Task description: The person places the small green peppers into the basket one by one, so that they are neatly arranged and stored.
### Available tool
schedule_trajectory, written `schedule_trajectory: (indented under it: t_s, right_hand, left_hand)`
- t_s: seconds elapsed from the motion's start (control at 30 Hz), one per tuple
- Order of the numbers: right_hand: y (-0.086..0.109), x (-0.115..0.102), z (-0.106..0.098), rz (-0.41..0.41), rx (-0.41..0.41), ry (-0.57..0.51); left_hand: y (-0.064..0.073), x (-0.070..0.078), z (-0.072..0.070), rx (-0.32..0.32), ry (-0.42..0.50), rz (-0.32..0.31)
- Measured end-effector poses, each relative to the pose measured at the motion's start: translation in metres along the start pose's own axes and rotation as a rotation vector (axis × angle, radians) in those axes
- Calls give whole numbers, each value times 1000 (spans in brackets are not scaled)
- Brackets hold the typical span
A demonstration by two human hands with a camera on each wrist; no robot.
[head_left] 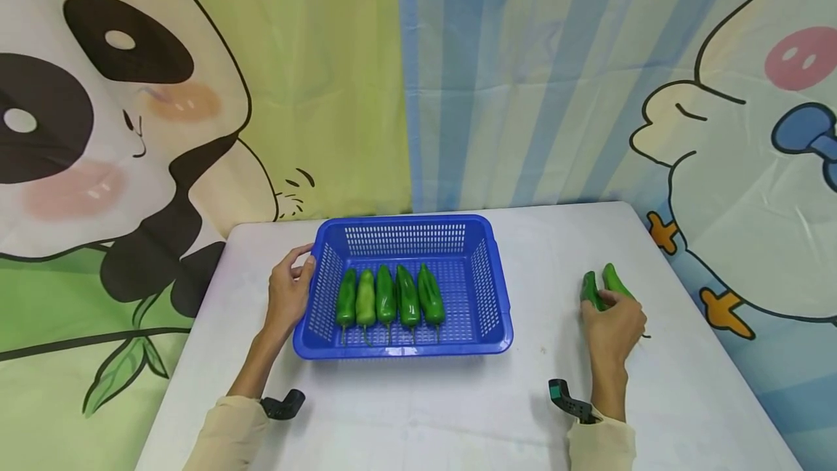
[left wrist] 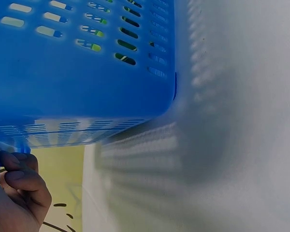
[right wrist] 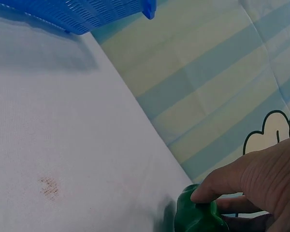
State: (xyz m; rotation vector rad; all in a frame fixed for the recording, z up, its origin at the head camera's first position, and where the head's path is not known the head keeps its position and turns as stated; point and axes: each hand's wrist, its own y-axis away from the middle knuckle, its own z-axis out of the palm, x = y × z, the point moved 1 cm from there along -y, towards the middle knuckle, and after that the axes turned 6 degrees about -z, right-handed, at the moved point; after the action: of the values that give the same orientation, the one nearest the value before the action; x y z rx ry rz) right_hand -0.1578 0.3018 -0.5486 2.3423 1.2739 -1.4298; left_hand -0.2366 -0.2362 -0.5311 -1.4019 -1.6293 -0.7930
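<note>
My left hand [head_left: 290, 293] grips the left rim of a blue plastic basket [head_left: 402, 349]; the left wrist view shows its curled fingers [left wrist: 26, 181] right at the rim. Inside the basket several green peppers [head_left: 386, 296] lie side by side in a row, stems toward me. Over at the right of the table, my right hand [head_left: 613, 325] pinches a dark green pepper [head_left: 591, 289] between thumb and fingers, seen close up as a glossy pepper [right wrist: 195, 212] in the right wrist view. A lighter green pepper [head_left: 613, 278] lies just beyond, partly hidden by that hand.
A white-covered table [head_left: 418, 413] bears everything, its far edge meeting a cartoon-printed curtain [head_left: 497, 78]. Each wrist wears a black camera mount, on the left [head_left: 283, 405] and on the right [head_left: 571, 402]. A small brownish stain [right wrist: 49, 187] marks the cloth between basket and right hand.
</note>
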Motion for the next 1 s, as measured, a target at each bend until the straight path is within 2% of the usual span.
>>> schedule_trajectory:
  t_s: [0.27,0.63,1.0]
  right_hand:
    - [-2,-9,-4,41,-5,-13]
    - [-2,-27,-11,178,-104,-143]
    - [2,-37,-12,237,-157,-247]
  left_hand:
    - [-2,1,0,13,-9,3]
    - [-4,-1,0,8,-4,12]
    - [-1,-1,0,-1,3,1]
